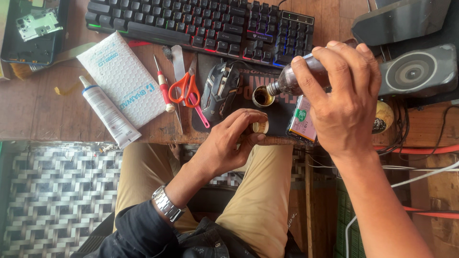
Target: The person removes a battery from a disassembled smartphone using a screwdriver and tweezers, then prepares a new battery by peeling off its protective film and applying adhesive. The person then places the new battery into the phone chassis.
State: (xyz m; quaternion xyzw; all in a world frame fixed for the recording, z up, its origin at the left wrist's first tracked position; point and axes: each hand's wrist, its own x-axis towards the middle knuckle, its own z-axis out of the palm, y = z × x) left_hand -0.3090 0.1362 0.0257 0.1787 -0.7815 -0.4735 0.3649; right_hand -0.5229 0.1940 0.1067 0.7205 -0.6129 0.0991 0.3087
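1. Small brown bottle [296, 79] tipped on its side, neck down-left, mouth just over a small brass cup [262, 96] on the dark mouse mat [282, 117] near the desk's front edge.
2. Right hand [344, 100] wrapped tight around the bottle body.
3. Left hand [229, 141] pinches a small round cap [260, 126] between thumb and fingers (just below the cup).
4. Mouse [220, 88] left of cup; orange scissors [186, 88], red screwdriver [163, 86], glue tube [109, 112] further left.
5. Keyboard [201, 24] behind.
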